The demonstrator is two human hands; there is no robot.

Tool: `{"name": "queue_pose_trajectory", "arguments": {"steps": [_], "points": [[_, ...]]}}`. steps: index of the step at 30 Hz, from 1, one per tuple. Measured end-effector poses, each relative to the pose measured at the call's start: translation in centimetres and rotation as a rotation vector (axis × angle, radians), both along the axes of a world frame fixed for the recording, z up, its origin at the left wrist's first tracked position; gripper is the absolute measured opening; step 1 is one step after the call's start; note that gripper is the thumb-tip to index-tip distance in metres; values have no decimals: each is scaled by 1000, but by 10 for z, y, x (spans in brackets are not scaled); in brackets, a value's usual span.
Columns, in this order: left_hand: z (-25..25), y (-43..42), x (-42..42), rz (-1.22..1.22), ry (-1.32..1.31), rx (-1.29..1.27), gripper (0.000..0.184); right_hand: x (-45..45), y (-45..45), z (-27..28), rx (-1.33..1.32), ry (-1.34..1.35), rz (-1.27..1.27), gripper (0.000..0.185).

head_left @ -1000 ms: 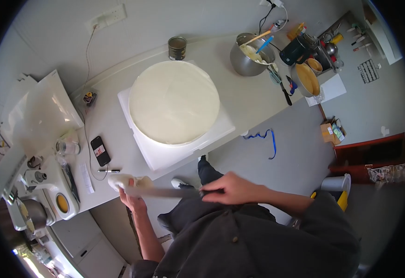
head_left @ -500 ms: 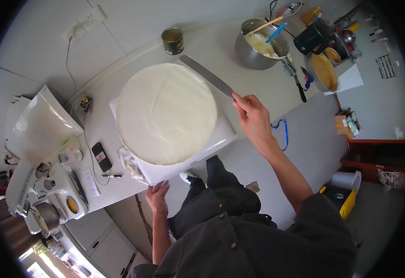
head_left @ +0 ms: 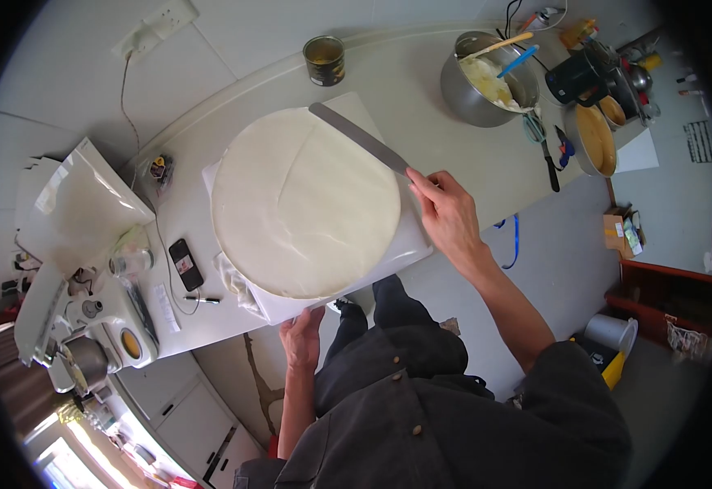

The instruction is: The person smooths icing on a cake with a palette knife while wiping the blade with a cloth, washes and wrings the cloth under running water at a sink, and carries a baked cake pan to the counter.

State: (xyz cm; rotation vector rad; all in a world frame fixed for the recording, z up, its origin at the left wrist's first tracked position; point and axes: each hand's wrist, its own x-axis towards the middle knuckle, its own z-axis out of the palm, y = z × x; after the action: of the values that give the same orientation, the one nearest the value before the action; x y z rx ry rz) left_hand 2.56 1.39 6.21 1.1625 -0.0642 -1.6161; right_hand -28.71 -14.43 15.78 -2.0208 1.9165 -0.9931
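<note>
With our right hand point(head_left: 445, 213) closed round the spatula point(head_left: 357, 135) and our left hand point(head_left: 300, 337) at the white slab's point(head_left: 278, 308) near edge, grip unclear, we'd best hold the blade level and light over the pale round point(head_left: 307, 208) on that slab.

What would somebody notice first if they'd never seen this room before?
Probably the big pale disc, maybe a frosted cake, on a white board near the picture's middle. Next, the long metal spatula in the right hand, over the disc's upper-right edge. Then the steel bowl with two handles poking out, farther right on the counter.
</note>
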Motion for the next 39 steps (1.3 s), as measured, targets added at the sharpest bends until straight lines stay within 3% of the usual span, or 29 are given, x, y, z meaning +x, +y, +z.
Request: {"name": "queue_pose_trajectory", "arguments": {"steps": [14, 18, 20, 24, 28, 39], "points": [[-6, -3, 8, 19, -20, -7, 41, 10, 46, 23, 99, 38, 226, 39], [-8, -13, 23, 90, -43, -51, 44, 8, 54, 28, 111, -37, 451, 46], [-12, -13, 30, 137, -70, -49, 44, 7, 43, 28, 134, -146, 334, 43], [-4, -18, 23, 73, -115, -13, 39, -8, -1, 22, 1, -64, 51, 29], [-4, -21, 11, -121, -195, -22, 40, -17, -15, 13, 3, -23, 17, 25], [-1, -35, 18, -84, -276, -47, 46, -10, -13, 12, 61, -36, 36, 21]]}}
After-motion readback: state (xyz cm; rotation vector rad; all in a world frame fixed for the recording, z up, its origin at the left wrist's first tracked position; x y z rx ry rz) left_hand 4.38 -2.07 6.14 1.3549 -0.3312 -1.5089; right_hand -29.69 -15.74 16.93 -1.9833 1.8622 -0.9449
